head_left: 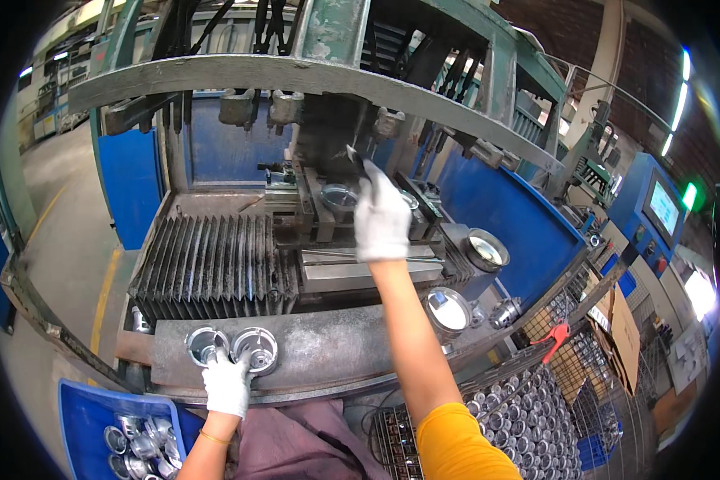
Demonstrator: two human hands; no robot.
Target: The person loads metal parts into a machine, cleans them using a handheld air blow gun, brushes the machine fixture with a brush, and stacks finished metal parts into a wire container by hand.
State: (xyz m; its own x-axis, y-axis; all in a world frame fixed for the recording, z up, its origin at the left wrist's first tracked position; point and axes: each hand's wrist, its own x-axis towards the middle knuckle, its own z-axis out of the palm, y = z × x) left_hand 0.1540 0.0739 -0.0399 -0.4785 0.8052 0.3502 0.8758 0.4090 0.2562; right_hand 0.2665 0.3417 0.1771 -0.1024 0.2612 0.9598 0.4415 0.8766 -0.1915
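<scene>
My left hand [228,386], in a white glove, has its fingers in the mouths of two round metal housings standing side by side on the grey ledge. One is the left housing [194,346], the other the right housing [269,360]; their touching walls are pinched between the fingers. My right hand [382,218], also gloved, is raised over the machine fixture [322,228], closed on a slim dark tool [356,160] with a pale tip. Blur hides the tool's kind. A round metal part [338,196] sits in the fixture, and another is partly hidden by my right hand.
A blue bin [76,416] of metal parts stands at lower left. Pleated bellows [216,260] flank the fixture. Two bowls of pale liquid [448,310] [488,250] stand at right. Stacked parts [528,424] fill a wire basket; a red clamp [556,340] sits on its rim. A beam [312,78] spans overhead.
</scene>
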